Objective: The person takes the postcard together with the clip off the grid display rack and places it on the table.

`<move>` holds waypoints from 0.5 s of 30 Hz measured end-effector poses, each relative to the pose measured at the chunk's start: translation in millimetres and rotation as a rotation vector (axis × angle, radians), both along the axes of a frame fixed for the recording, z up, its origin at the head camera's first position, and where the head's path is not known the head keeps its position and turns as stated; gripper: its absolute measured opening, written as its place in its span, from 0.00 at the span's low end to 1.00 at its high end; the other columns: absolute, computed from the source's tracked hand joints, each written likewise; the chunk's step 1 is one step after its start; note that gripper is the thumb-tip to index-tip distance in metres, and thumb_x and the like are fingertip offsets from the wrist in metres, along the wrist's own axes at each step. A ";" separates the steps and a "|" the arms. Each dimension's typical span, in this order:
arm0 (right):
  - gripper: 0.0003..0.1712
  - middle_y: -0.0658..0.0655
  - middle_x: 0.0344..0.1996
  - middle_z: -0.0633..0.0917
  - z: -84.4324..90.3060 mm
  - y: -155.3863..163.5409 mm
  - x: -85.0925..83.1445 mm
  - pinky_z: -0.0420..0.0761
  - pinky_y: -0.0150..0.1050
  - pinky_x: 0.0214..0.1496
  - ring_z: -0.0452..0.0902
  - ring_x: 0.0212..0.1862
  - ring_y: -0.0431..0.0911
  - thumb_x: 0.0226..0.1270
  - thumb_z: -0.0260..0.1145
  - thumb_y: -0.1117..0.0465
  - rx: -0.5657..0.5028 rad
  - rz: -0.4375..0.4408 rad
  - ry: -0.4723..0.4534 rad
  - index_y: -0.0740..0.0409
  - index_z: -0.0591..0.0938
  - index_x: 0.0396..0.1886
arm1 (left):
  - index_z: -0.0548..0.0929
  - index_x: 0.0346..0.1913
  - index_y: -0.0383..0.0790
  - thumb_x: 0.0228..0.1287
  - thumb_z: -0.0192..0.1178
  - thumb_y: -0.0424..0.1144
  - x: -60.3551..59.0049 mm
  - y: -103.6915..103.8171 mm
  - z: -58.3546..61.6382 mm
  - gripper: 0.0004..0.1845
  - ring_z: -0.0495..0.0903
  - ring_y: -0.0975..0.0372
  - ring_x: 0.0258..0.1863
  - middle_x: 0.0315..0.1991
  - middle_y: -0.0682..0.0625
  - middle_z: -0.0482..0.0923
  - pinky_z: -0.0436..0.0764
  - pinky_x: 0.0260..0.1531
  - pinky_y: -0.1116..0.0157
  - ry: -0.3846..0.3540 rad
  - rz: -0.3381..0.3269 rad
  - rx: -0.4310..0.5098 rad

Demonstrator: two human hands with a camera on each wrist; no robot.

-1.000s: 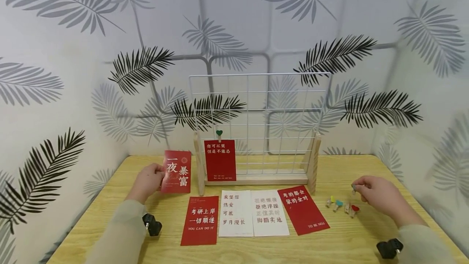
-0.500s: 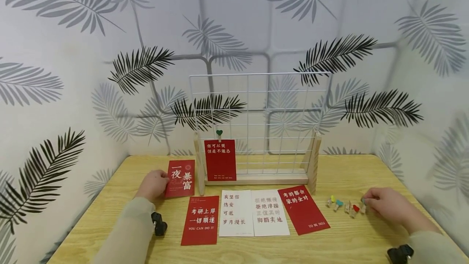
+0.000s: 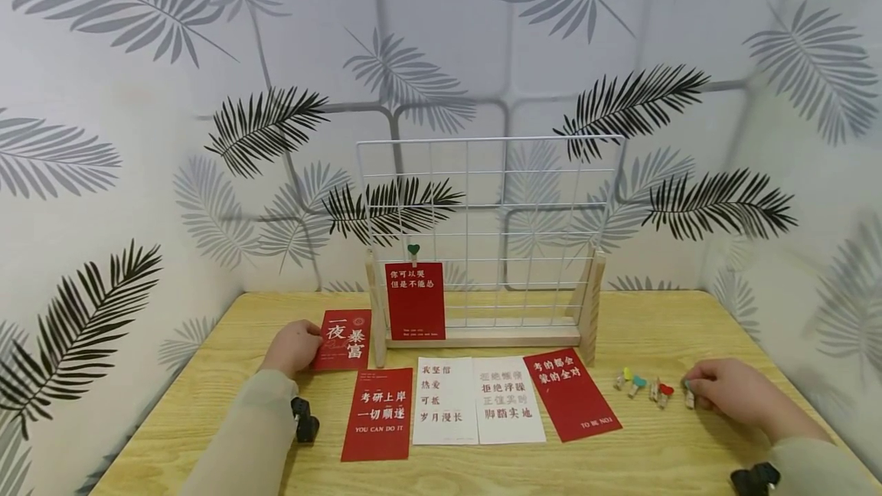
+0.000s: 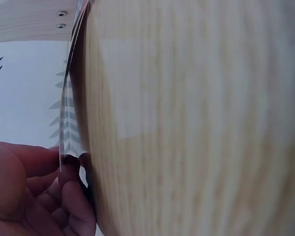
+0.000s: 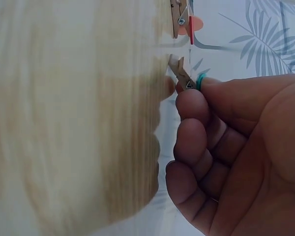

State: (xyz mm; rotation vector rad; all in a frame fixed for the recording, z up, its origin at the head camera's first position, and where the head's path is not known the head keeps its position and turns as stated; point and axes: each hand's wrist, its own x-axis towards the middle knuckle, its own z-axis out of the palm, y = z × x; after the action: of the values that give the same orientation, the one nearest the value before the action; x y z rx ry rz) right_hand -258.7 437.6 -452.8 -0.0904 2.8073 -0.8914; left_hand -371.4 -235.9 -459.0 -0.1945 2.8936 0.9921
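My left hand (image 3: 292, 347) pinches the left edge of a red card with white lettering (image 3: 342, 339), low over the table beside the rack's left foot. In the left wrist view, thumb and fingers of the left hand (image 4: 37, 191) meet at the card's thin edge. My right hand (image 3: 733, 393) pinches a small wooden clothespin (image 3: 690, 399) with a teal decoration, at the table on the right. Its tip points away from the fingers in the right wrist view, where a red-decorated clothespin (image 5: 179, 19) lies nearby. Several other clothespins, one with a yellow heart (image 3: 625, 374), lie left of this hand.
A white wire grid rack (image 3: 482, 234) on wooden feet stands at the back. A red card (image 3: 416, 305) hangs there from a green heart clothespin (image 3: 413, 249). In front lie a red card (image 3: 377, 435), two white cards (image 3: 444, 431) and a tilted red card (image 3: 579, 404).
My left hand has moved right and lowered the red card towards the table. The right hand has shifted right and down, bringing the teal clothespin to the table beside the others.
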 end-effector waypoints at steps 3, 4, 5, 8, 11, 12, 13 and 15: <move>0.10 0.52 0.21 0.78 0.3 -0.6 -0.3 0.69 0.38 0.28 0.70 0.23 0.46 0.76 0.58 0.64 0.010 -0.001 0.003 0.61 0.84 0.41 | 0.78 0.60 0.27 0.74 0.54 0.35 -0.1 -0.2 0.1 0.18 0.76 0.47 0.46 0.54 0.34 0.79 0.77 0.47 0.51 -0.005 0.004 0.004; 0.10 0.51 0.21 0.78 0.4 -0.8 -0.4 0.69 0.38 0.28 0.70 0.23 0.46 0.76 0.58 0.64 0.013 -0.002 0.002 0.62 0.84 0.42 | 0.78 0.60 0.27 0.74 0.54 0.35 0.0 -0.3 0.5 0.19 0.76 0.46 0.48 0.55 0.33 0.78 0.77 0.49 0.49 -0.006 0.004 0.003; 0.10 0.51 0.22 0.78 0.5 -1.0 -0.4 0.70 0.38 0.28 0.71 0.24 0.46 0.76 0.58 0.64 0.014 -0.002 -0.001 0.62 0.84 0.42 | 0.77 0.61 0.27 0.73 0.53 0.36 -0.3 -0.6 0.7 0.19 0.76 0.46 0.50 0.57 0.33 0.77 0.76 0.51 0.48 -0.006 0.004 0.002; 0.10 0.51 0.24 0.79 1.1 -1.5 -1.4 0.71 0.39 0.31 0.73 0.27 0.47 0.76 0.58 0.63 0.035 -0.006 -0.003 0.62 0.85 0.43 | 0.77 0.61 0.27 0.74 0.53 0.37 -0.3 -1.6 0.7 0.20 0.74 0.44 0.54 0.59 0.32 0.76 0.74 0.56 0.45 -0.003 0.003 0.002; 0.11 0.54 0.31 0.84 3.0 -1.9 -3.2 0.76 0.45 0.36 0.78 0.33 0.49 0.75 0.59 0.62 0.090 0.004 0.029 0.62 0.85 0.45 | 0.77 0.61 0.28 0.74 0.53 0.39 0.9 -2.8 0.4 0.21 0.73 0.43 0.56 0.60 0.32 0.75 0.72 0.57 0.43 0.000 0.006 0.009; 0.11 0.55 0.35 0.85 4.0 -2.4 -3.9 0.78 0.47 0.38 0.79 0.36 0.50 0.75 0.60 0.61 0.111 0.003 0.041 0.61 0.86 0.46 | 0.77 0.61 0.28 0.74 0.53 0.39 1.6 -3.1 0.4 0.21 0.73 0.42 0.56 0.60 0.32 0.74 0.72 0.58 0.43 0.001 0.007 0.010; 0.12 0.57 0.38 0.86 5.2 -3.2 -4.5 0.78 0.49 0.40 0.80 0.39 0.51 0.75 0.60 0.60 0.130 0.002 0.055 0.61 0.86 0.46 | 0.77 0.61 0.28 0.74 0.53 0.39 1.9 -3.5 0.3 0.21 0.73 0.42 0.57 0.60 0.32 0.74 0.72 0.58 0.42 0.002 0.010 0.012; 0.12 0.59 0.44 0.87 8.3 -5.1 -5.5 0.79 0.51 0.41 0.81 0.42 0.52 0.75 0.60 0.59 0.155 0.001 0.075 0.60 0.86 0.47 | 0.77 0.60 0.29 0.74 0.53 0.40 3.0 -3.6 1.2 0.20 0.72 0.41 0.57 0.61 0.31 0.74 0.71 0.58 0.41 0.005 0.012 0.012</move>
State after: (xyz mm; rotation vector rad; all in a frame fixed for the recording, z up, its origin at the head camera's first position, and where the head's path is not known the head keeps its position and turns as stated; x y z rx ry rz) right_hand -264.2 432.4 -444.5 -0.1042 2.9342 -0.6801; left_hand -368.4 -239.6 -457.8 -0.2095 2.8944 1.0127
